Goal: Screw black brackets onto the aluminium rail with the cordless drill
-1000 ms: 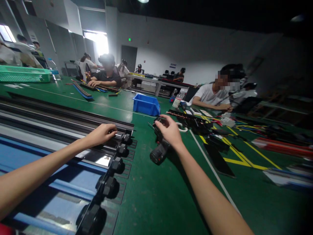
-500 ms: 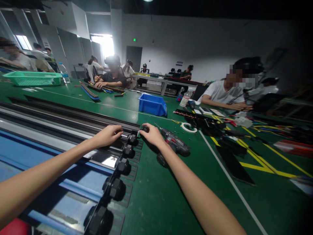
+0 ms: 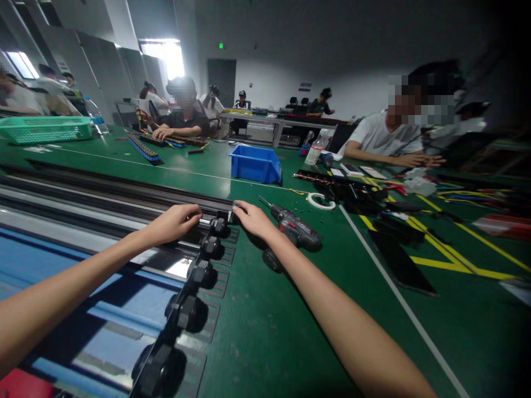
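My left hand is curled over the long dark rails, its fingertips near their right ends. Whether anything sits inside those fingers is hidden. At the far end of a row of black hex-nut fittings, my right hand is closed with thumb and finger together on a small black fitting, mostly covered by the fingers. The row runs along a black strip at the end of blue panels. Just right of my right hand lies a black and red cordless drill, its bit pointing away.
A blue bin stands beyond my hands on the green table. To its right are a white tape roll, a bottle, black parts and wires. A green basket sits far left. Several people work around the tables.
My right hand has brought the small black fitting in against the end of the row. My left hand stays over the rails. The view has shifted slightly.
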A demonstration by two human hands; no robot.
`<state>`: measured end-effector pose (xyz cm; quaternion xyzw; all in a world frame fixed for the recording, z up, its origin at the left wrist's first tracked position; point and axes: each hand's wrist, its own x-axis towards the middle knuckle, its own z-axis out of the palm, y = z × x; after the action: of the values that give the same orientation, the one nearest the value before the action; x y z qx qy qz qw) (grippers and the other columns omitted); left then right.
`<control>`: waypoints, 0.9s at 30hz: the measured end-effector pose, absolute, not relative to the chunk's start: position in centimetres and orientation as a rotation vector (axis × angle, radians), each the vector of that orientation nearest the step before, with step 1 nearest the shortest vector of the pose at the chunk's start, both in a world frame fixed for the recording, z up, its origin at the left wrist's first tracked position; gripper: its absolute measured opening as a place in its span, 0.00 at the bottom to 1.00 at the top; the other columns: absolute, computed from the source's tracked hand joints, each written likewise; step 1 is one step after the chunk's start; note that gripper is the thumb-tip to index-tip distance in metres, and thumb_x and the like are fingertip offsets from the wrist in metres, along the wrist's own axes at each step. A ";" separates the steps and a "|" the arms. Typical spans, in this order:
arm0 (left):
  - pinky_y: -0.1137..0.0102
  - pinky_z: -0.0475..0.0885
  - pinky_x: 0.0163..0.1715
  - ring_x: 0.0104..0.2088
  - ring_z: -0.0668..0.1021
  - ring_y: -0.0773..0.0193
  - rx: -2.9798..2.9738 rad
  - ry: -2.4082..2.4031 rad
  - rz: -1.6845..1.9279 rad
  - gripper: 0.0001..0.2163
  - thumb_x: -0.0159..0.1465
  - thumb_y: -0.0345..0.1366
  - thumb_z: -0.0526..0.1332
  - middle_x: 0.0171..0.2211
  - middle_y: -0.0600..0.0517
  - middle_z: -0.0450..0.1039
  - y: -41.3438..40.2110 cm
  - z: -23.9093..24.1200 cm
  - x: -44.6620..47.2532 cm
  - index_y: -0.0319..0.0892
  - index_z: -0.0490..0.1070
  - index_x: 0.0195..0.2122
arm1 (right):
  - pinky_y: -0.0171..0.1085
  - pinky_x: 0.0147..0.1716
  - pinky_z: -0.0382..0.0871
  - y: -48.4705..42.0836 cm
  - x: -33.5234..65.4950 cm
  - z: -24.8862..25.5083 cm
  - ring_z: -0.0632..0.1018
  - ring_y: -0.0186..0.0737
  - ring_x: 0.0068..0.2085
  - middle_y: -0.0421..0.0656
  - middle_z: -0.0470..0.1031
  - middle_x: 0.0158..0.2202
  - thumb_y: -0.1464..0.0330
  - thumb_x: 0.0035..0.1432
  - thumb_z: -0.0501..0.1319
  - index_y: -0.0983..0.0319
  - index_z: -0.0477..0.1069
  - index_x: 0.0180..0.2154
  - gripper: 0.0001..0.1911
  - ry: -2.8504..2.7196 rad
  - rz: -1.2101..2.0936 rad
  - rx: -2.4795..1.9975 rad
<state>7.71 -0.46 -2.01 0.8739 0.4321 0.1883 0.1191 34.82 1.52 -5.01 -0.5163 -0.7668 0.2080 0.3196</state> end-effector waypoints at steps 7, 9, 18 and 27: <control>0.70 0.62 0.32 0.32 0.74 0.61 2.561 1.270 0.534 0.14 0.69 0.45 0.51 0.32 0.50 0.74 -0.4 -2.1 7.6 0.42 0.72 0.39 | 0.42 0.53 0.69 1.8 35.1 -5.0 0.79 0.45 0.49 0.51 0.78 0.50 0.65 0.63 0.58 0.66 0.74 0.51 0.18 -1.858 0.404 -1.509; 0.70 0.61 0.32 0.32 0.74 0.61 2.559 1.269 0.537 0.14 0.69 0.44 0.51 0.32 0.50 0.74 -0.3 -2.2 7.6 0.42 0.72 0.39 | 0.42 0.51 0.70 1.7 35.2 -5.2 0.79 0.45 0.46 0.51 0.78 0.48 0.64 0.61 0.60 0.66 0.75 0.49 0.17 -1.849 0.381 -1.532; 0.70 0.61 0.31 0.31 0.73 0.61 2.555 1.246 0.536 0.15 0.69 0.45 0.51 0.31 0.50 0.74 -0.4 -2.0 7.6 0.41 0.72 0.39 | 0.40 0.48 0.71 1.3 35.2 -4.8 0.80 0.42 0.43 0.48 0.81 0.44 0.67 0.60 0.62 0.62 0.78 0.47 0.14 -1.926 0.517 -1.489; 0.71 0.60 0.31 0.30 0.72 0.63 2.540 1.258 0.495 0.15 0.70 0.44 0.50 0.29 0.51 0.72 -0.5 -1.9 7.9 0.41 0.71 0.37 | 0.38 0.51 0.70 1.6 35.2 -4.6 0.80 0.42 0.47 0.46 0.81 0.46 0.68 0.60 0.62 0.62 0.79 0.47 0.13 -1.954 0.580 -1.454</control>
<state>7.87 -0.52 -1.88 0.8751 0.4333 0.1707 0.1317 35.18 1.60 -4.65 -0.5515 -0.7411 0.2201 0.3133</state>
